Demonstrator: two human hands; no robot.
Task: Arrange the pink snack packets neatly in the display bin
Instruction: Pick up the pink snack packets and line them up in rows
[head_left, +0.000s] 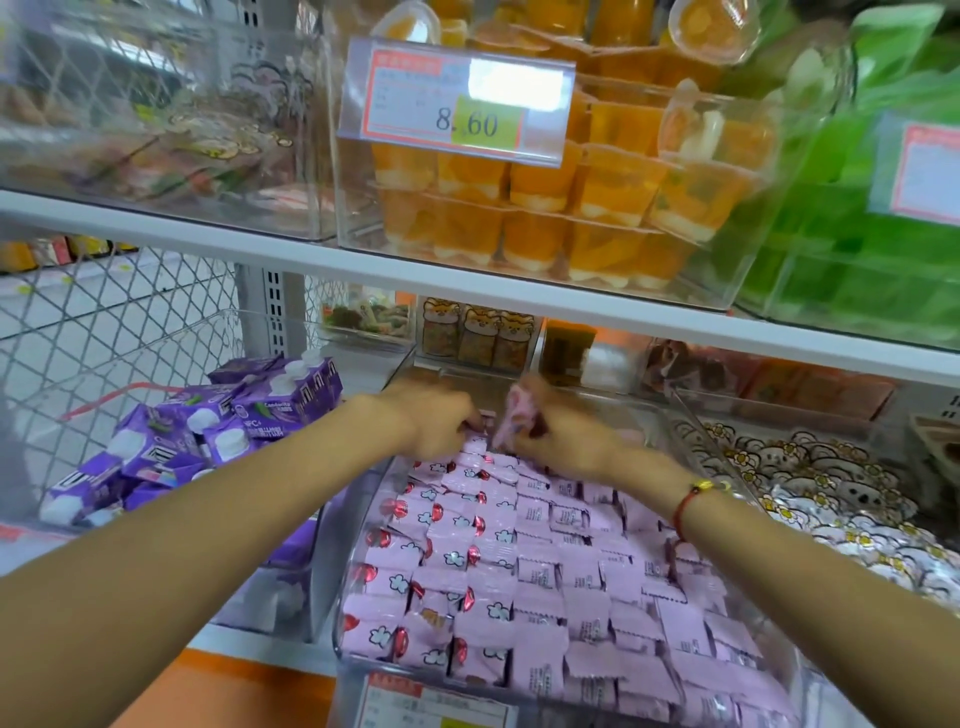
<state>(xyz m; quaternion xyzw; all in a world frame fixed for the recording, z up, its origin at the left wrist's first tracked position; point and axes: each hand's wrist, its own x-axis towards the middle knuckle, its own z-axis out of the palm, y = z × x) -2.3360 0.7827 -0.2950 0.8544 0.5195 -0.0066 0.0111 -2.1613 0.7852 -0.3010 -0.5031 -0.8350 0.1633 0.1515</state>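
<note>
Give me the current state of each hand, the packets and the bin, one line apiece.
left hand: fingers curled, down on the rear packets; blurred.
right hand: grips one pink packet, lifted.
lifted pink packet: raised above the rows, tilted.
pink snack packets: lie in overlapping rows, filling the bin.
display bin: clear, open-topped, nearly full.

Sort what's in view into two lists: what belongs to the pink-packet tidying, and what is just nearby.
In the job: pink snack packets, clear display bin, left hand, right hand holding one packet.

Just nearby: purple drink cartons, orange jelly cups, price tag.
</note>
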